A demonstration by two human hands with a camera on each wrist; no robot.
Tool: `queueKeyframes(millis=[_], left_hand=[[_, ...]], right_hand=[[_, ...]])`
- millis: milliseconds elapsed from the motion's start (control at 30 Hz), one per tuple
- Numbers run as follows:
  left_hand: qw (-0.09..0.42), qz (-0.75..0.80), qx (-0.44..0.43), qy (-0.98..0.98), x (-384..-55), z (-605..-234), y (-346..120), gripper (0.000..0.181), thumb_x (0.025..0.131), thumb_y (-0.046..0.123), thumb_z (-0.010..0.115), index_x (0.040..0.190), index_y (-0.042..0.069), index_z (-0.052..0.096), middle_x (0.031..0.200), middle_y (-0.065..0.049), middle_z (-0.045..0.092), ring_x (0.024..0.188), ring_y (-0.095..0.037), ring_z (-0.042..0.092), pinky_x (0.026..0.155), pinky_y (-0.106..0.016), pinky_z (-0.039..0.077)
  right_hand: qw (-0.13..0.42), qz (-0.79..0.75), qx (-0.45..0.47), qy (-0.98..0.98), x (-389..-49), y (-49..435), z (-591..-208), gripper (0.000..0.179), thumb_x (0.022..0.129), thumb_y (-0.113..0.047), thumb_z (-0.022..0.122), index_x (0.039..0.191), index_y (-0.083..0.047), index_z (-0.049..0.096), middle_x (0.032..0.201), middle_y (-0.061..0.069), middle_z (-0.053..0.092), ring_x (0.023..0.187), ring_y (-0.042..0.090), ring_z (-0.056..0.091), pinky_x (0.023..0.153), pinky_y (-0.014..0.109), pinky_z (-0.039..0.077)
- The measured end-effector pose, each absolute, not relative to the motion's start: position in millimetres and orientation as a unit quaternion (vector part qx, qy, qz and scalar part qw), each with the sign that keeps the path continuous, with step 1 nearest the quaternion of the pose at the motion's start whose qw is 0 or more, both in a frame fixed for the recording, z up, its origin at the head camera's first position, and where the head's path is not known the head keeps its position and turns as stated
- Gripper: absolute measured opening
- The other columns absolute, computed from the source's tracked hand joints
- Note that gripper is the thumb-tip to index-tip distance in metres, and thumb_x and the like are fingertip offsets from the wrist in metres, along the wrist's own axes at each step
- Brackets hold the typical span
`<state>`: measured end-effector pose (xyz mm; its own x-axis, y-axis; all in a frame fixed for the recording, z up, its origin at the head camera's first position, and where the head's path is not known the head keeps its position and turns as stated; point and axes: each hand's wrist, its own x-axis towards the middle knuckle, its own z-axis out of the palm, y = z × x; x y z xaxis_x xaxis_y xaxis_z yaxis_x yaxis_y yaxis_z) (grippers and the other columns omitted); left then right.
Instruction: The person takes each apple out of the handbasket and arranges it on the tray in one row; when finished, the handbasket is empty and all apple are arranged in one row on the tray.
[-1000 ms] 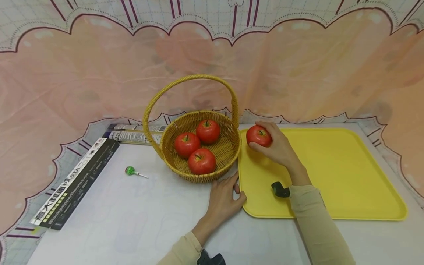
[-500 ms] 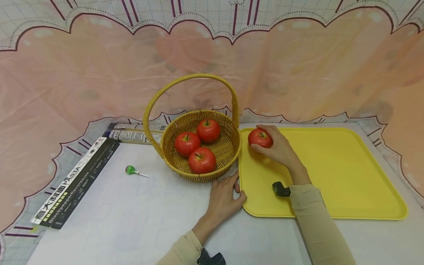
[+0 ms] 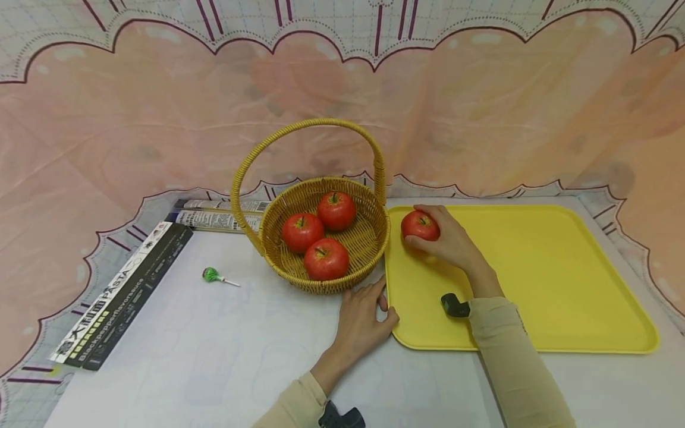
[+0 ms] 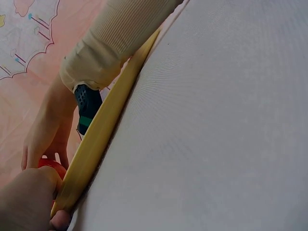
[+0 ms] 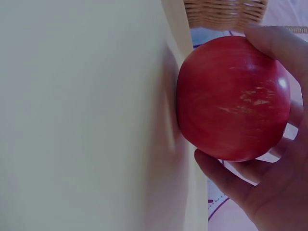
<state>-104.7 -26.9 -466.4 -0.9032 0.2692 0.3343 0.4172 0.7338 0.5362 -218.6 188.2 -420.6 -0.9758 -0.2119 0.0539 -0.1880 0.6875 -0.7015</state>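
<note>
A red apple (image 3: 420, 226) is at the far left corner of the yellow tray (image 3: 556, 279), gripped by my right hand (image 3: 446, 238) from its right side, thumb in front and fingers behind. In the right wrist view, the apple (image 5: 231, 101) sits close over the tray surface. My left hand (image 3: 364, 321) rests at the tray's left edge, its thumb at the rim and its forefinger stretched out below the basket. Left of the tray stands a yellow wicker basket (image 3: 278, 270) with a tall handle. Inside it lie three red apples (image 3: 326, 260).
A green lollipop (image 3: 211, 274) lies on the white table (image 3: 241, 345) left of the basket. Farther left is a long black pasta box (image 3: 123, 294). Clear printed packs (image 3: 214, 220) lie behind, partly hidden by the basket. A patterned pink cloth (image 3: 160, 131) hangs along the back.
Over the last second, my right hand has shifted the apple slightly right and lowered it toward the tray. My left hand stays in place.
</note>
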Motion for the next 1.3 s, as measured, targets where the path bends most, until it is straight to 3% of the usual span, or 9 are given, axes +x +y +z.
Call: queueKeyframes(millis=[767, 1300], left_hand=[[0.119, -0.315, -0.188, -0.923, -107.2, -467.3, -24.8, 0.055, 0.075, 0.021, 0.062, 0.128, 0.009, 0.058, 0.068, 0.011, 0.053, 0.068, -0.005, 0.047, 0.077, -0.030, 0.032], [0.124, -0.312, -0.190, -0.922, -106.4, -468.1, -26.8, 0.053, 0.075, 0.021, 0.062, 0.126, 0.009, 0.059, 0.068, 0.011, 0.052, 0.066, -0.005, 0.045, 0.077, -0.030, 0.032]], right_hand=[[0.045, -0.368, -0.117, 0.921, -218.4, 185.7, -418.9, 0.082, 0.081, -0.053, 0.064, 0.148, -0.024, 0.026, 0.143, 0.013, 0.034, 0.120, 0.035, 0.047, 0.098, 0.056, 0.040], [0.041, -0.380, -0.121, 0.916, -218.2, 185.0, -420.0, 0.084, 0.080, -0.054, 0.065, 0.148, -0.025, 0.026, 0.144, 0.012, 0.033, 0.123, 0.034, 0.045, 0.100, 0.056, 0.039]])
